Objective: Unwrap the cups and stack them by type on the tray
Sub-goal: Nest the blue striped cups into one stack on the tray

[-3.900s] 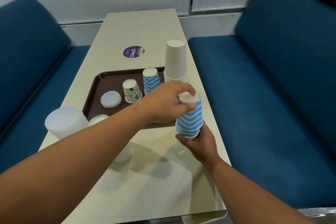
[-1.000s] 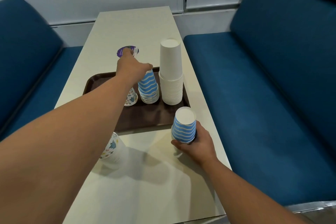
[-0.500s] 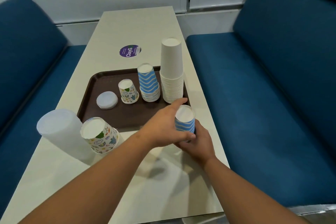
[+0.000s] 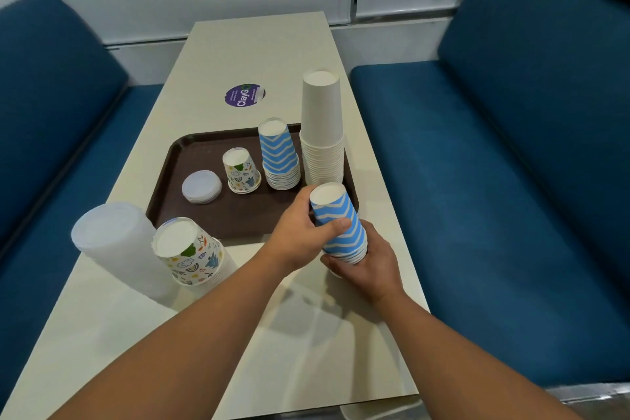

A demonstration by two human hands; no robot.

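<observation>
Both hands hold a stack of upside-down blue zigzag cups (image 4: 337, 225) just off the brown tray's (image 4: 163, 194) near right corner. My left hand (image 4: 301, 232) grips its upper part and my right hand (image 4: 370, 261) cups its base. On the tray stand a second blue zigzag stack (image 4: 279, 153), a tall white cup stack (image 4: 322, 128), one doodle-print cup (image 4: 240, 170) and a pile of clear lids (image 4: 201, 186). A doodle-print stack (image 4: 189, 252) leans on the table by the tray's near left corner.
A leaning stack of translucent plastic cups (image 4: 116, 242) stands left of the doodle-print stack. A purple round sticker (image 4: 243, 95) lies on the table beyond the tray. Blue benches flank the table on both sides; the wall is at the far end.
My left hand came back from the blue stack on the tray and closed on the upper part of the blue stack that my right hand holds. That stack sits a little higher.
</observation>
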